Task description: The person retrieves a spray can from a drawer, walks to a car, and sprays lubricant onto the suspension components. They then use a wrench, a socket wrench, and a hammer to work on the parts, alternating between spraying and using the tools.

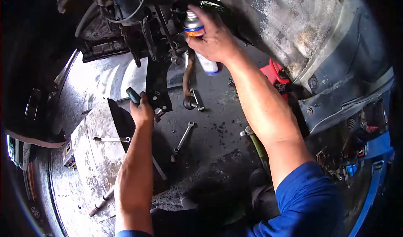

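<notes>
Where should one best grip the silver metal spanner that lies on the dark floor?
Grip the silver metal spanner at mid-shank, from above, pinching its narrow sides. It lies flat on the dark floor, slanted, with bare ground beside the thin straight shank.

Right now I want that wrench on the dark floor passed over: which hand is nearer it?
Left. The left hand, gripping a teal-handled tool, is just left of the wrench; the right hand is higher up, holding a spray can.
</notes>
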Demonstrator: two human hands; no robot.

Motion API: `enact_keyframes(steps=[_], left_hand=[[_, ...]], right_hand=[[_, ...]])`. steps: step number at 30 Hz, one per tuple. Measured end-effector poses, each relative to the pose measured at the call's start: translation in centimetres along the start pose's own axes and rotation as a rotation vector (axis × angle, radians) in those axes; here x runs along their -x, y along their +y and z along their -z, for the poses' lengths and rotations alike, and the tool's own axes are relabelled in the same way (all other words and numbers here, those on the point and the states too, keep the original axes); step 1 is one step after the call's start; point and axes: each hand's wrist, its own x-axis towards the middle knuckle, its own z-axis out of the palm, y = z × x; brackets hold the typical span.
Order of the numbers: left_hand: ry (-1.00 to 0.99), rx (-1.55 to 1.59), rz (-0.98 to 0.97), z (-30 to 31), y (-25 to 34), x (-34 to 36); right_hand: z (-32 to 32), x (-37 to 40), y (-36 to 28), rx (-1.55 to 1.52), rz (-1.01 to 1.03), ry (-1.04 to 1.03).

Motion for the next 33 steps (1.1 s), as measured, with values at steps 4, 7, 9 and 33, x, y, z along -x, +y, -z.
enact_keyframes(steps=[4,7,9,33], left_hand=[[-0.039,0.05,0.07,0.7,3.5,2.5],[-0.031,-0.005,-0.007,0.2,1.0,1.1],[-0.023,-0.032,-0.016,0.1,0.5,0.9],[-0.04,0.112,0.006,-0.3,-0.6,0.9]], right_hand=[[-1.3,-1.2,-0.2,0.115,0.058,0.066],[-2.3,-1.8,0.1,0.12,0.129,0.098],[-3.0,-2.3,0.5,0.159,0.13,0.026],[-4.4,-4.2,2.5,0.196,0.149,-0.086]])
